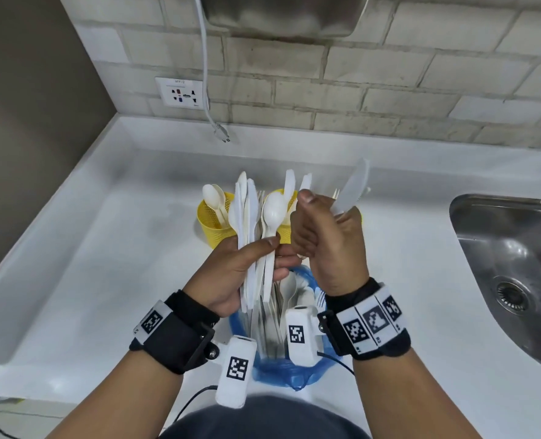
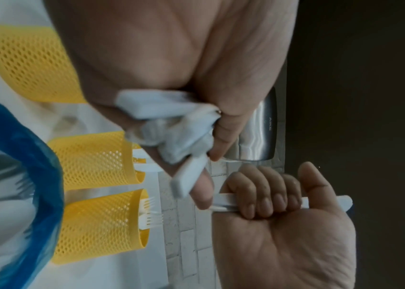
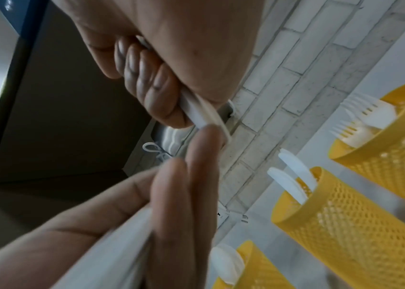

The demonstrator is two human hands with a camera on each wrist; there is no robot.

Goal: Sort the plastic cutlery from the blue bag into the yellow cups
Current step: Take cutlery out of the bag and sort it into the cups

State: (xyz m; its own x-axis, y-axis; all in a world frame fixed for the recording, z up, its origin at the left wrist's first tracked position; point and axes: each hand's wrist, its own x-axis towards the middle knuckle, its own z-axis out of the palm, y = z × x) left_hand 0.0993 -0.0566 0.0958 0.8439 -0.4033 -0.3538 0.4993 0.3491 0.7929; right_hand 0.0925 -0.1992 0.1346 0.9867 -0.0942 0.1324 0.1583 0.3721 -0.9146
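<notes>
Above the bag (image 1: pixel 275 369), both hands hold cutlery.
Left hand (image 1: pixel 231 274) grips a mixed bundle (image 1: pixel 253 236); right hand (image 1: pixel 332 245) clenches a knife (image 1: pixel 354 185) by its handle: light, stiff, slippery plastic. Cups (image 1: pixel 213 220) stand behind.

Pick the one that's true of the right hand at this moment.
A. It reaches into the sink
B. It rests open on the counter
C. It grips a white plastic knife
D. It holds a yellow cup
C: the right hand has its fingers curled round the handle of a white plastic knife, held up above the yellow cups.
</notes>
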